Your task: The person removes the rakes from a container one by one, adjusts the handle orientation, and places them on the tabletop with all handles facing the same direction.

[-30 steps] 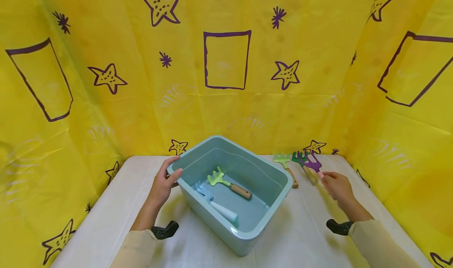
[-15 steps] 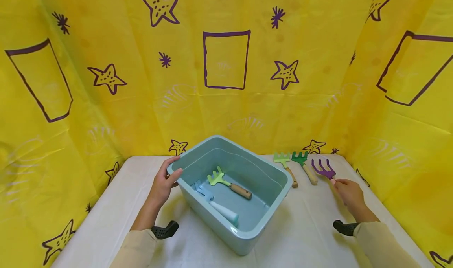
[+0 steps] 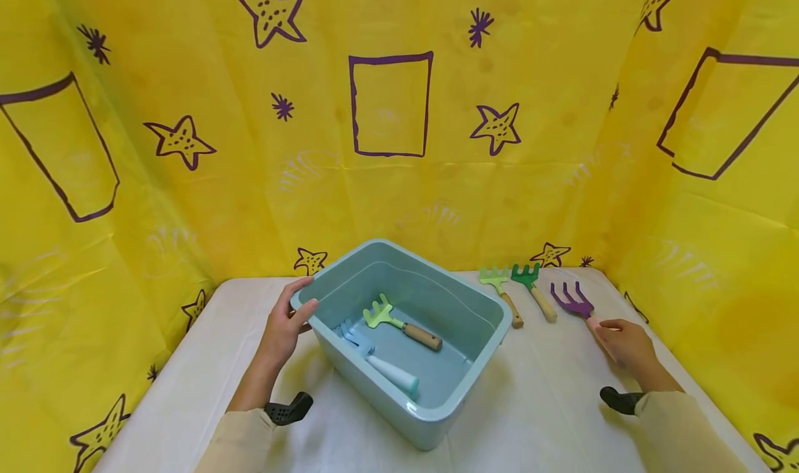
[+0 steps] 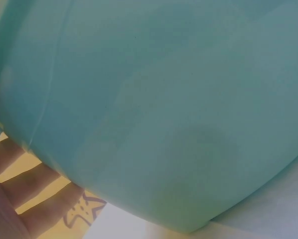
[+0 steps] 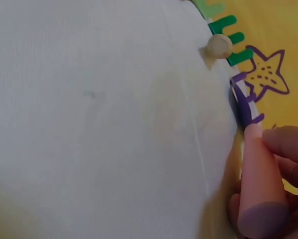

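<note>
My left hand grips the far-left corner of a blue-green plastic bin, thumb over the rim and fingers outside. In the left wrist view its fingers lie along the bin wall. Inside the bin are a light green hand rake with a wooden handle and a pale blue hand rake. At the right, my right hand pinches the pink handle of a purple hand rake, low at the table, tines pointing away.
Left of the purple rake lie a dark green hand rake and another light green one, both wooden-handled, on the white-covered table. Yellow curtains with purple drawings enclose the back and sides.
My right hand has drawn the purple rake rightward, off the dark green rake, setting it down beside it; the fingers have shifted along the handle. The left hand and bin stay put.
</note>
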`<state>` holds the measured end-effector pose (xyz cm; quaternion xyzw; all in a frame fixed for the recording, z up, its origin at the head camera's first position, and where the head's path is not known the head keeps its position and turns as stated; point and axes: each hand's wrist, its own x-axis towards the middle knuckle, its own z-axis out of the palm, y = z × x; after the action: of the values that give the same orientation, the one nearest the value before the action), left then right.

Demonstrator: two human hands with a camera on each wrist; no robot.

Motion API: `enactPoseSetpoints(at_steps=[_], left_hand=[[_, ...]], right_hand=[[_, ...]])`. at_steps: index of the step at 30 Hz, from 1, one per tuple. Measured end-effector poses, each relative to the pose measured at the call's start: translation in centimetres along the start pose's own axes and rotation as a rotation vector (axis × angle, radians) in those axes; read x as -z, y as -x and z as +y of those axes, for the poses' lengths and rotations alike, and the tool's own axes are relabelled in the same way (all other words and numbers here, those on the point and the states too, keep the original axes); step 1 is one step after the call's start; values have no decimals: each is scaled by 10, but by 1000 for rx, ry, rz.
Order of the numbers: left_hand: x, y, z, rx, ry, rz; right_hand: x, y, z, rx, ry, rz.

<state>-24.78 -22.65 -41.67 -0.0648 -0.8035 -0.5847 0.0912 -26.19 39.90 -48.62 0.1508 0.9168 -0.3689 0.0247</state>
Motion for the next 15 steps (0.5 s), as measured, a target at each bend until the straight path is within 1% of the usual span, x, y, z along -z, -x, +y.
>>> enactPoseSetpoints(at_steps=[2,3,6,10,13,15], left_hand=[[0,0,0,-1,-5,1],[0,-1,0,-1,-5,3],[0,0,0,-1,-6,2],[-1,0,1,-3,0,-6],[-1,0,1,-5,1,-8],[0,0,2,-5,-1,-8]], right_hand=[[3,1,2,-20,18,-24],[5,2,3,-17,27,-35],[9,7,6,35,66,-54],[15,18,7,129,136,-85],[17,28,7,171,209,-113],[17,35,7,179,245,-125]])
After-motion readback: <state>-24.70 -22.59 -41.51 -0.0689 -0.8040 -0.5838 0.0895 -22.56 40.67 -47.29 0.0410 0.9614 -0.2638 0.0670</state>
